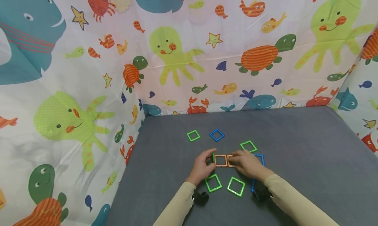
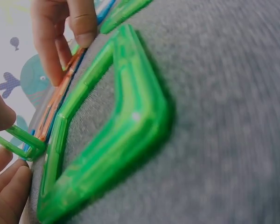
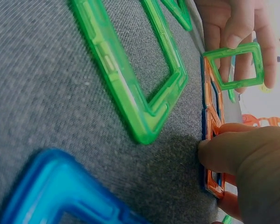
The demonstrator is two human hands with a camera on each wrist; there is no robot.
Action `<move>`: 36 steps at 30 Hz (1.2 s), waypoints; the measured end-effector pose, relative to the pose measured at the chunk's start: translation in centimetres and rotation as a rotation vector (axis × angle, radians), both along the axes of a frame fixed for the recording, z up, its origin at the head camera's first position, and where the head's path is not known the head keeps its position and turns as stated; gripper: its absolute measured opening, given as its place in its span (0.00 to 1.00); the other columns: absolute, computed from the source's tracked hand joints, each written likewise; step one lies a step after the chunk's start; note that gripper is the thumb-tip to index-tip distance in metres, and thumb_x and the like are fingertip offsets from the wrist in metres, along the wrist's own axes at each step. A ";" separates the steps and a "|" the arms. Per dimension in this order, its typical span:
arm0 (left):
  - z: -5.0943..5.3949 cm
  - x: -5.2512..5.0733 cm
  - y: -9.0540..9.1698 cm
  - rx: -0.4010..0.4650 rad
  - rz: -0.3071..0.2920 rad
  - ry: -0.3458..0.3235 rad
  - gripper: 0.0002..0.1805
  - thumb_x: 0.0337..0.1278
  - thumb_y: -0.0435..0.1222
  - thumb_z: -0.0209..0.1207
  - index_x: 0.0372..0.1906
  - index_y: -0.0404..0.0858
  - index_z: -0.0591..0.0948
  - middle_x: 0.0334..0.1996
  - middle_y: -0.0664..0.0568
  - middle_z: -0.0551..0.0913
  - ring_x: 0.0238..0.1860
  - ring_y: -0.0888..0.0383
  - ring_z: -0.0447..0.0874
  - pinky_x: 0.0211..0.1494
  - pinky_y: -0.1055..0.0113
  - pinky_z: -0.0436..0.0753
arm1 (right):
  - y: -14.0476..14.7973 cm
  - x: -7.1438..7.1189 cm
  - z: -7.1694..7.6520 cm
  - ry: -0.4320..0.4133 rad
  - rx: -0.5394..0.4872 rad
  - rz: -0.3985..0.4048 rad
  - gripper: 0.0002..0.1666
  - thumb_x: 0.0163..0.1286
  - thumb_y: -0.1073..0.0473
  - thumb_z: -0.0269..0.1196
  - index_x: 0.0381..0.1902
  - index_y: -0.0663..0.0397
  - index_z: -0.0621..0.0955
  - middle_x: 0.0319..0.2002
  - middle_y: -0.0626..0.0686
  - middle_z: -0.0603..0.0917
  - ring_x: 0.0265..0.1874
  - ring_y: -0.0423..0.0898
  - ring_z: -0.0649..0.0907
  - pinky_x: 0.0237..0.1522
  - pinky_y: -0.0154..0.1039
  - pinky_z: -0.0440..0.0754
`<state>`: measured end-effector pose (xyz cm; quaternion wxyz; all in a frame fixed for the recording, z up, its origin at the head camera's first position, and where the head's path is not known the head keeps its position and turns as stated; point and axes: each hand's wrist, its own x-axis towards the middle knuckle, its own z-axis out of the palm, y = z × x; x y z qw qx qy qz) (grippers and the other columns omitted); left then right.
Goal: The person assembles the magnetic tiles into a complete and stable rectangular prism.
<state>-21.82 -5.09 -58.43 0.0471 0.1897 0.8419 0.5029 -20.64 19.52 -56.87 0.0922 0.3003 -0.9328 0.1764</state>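
Two orange square frames [image 1: 220, 160] lie side by side, with blue edges beneath them in the right wrist view. My left hand [image 1: 202, 166] pinches a green square frame [image 3: 260, 65] that stands upright at the left end of the orange pair; thumb and fingers lie on its sides. My right hand [image 1: 249, 163] holds down the right orange square [image 3: 216, 182], thumb on the near edge and fingers over it, covering part of it. In the left wrist view a green square frame [image 2: 59, 135] lies close to the camera, untouched.
Green squares lie in front [image 1: 220, 186] [image 1: 236, 195], with others behind. A blue square [image 1: 217, 139] sits at the back, and a larger blue frame [image 1: 262, 158] is partly under my right forearm. A patterned curtain [image 1: 177, 32] stands around the grey table [image 1: 159, 186].
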 end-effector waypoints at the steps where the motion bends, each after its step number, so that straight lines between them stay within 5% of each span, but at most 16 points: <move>1: -0.1 0.0 0.1 0.003 0.007 -0.002 0.33 0.61 0.27 0.55 0.74 0.43 0.72 0.70 0.47 0.75 0.70 0.48 0.76 0.70 0.58 0.78 | 0.0 0.0 0.0 0.002 -0.001 0.001 0.18 0.62 0.63 0.72 0.51 0.47 0.90 0.52 0.59 0.87 0.46 0.57 0.83 0.43 0.53 0.83; 21: -1.2 0.4 0.8 0.101 0.091 -0.014 0.36 0.60 0.25 0.54 0.75 0.47 0.72 0.73 0.52 0.73 0.70 0.50 0.76 0.71 0.51 0.77 | -0.1 0.1 -0.4 0.027 -0.016 0.009 0.19 0.60 0.63 0.73 0.50 0.48 0.90 0.52 0.60 0.87 0.47 0.58 0.84 0.44 0.54 0.83; 36: -1.8 0.4 0.8 0.087 0.117 0.017 0.36 0.59 0.26 0.55 0.74 0.47 0.73 0.73 0.52 0.74 0.71 0.52 0.75 0.70 0.52 0.78 | -0.2 0.3 -0.3 0.001 -0.010 -0.022 0.19 0.61 0.63 0.73 0.52 0.49 0.89 0.54 0.60 0.86 0.49 0.59 0.84 0.47 0.56 0.83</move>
